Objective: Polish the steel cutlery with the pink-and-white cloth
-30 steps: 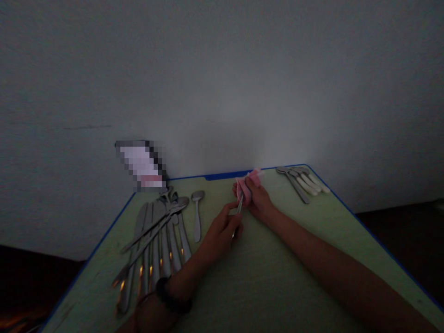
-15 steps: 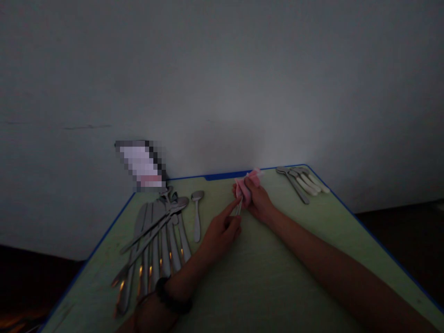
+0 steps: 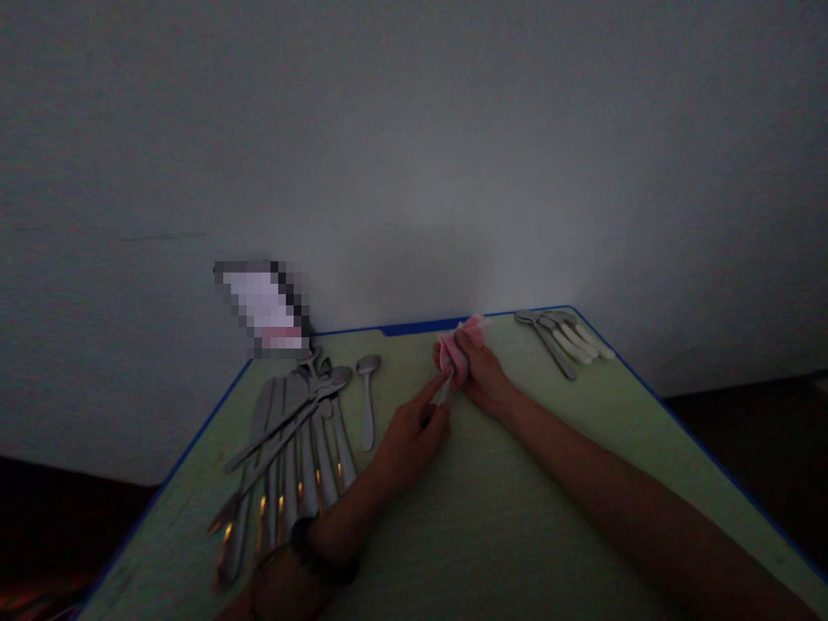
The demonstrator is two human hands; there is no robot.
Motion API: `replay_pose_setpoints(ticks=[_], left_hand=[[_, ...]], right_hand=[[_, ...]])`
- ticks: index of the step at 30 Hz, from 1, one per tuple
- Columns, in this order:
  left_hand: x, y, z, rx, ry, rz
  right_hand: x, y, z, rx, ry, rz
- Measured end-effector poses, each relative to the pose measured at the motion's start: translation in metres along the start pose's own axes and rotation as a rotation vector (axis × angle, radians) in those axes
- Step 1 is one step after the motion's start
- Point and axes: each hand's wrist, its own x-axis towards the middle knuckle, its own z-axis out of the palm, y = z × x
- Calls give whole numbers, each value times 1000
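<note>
My left hand (image 3: 414, 435) is closed on the pale, thin handle (image 3: 444, 392) of a utensil, its index finger reaching up to the cloth. A pink cloth (image 3: 454, 355) is bunched in my right hand (image 3: 479, 366), wrapped around the utensil's far end. That end is hidden, so its kind cannot be made out. To the left of my left hand lies a single metal spoon (image 3: 368, 397). Farther left, several metal knives (image 3: 275, 448) lie side by side, with longer spoons (image 3: 333, 379) crossing over them.
At the table's back right lie a metal spoon (image 3: 549, 345) and several white-handled utensils (image 3: 579, 341). A device with a blurred, bright screen (image 3: 262, 306) leans on the wall at the back left. The pale green table (image 3: 517, 517) has a blue edge and meets a grey wall (image 3: 414, 172).
Both hands stay almost in place. The pale handle and the cloth have shifted very slightly between my fingers; the cutlery on the table has not moved.
</note>
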Motion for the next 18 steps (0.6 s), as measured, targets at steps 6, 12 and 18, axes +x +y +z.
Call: replay_pose_setpoints(ticks=[6,12,18], left_hand=[[0,2,-1,16,-2,-2],[0,-2,-1,42,-5,9],[-1,0,-1,42,-15,11]], right_hand=[[1,2,-2,29,0,3],[0,2,-2,9,-42,3],[-2,-6,4,70,42,49]])
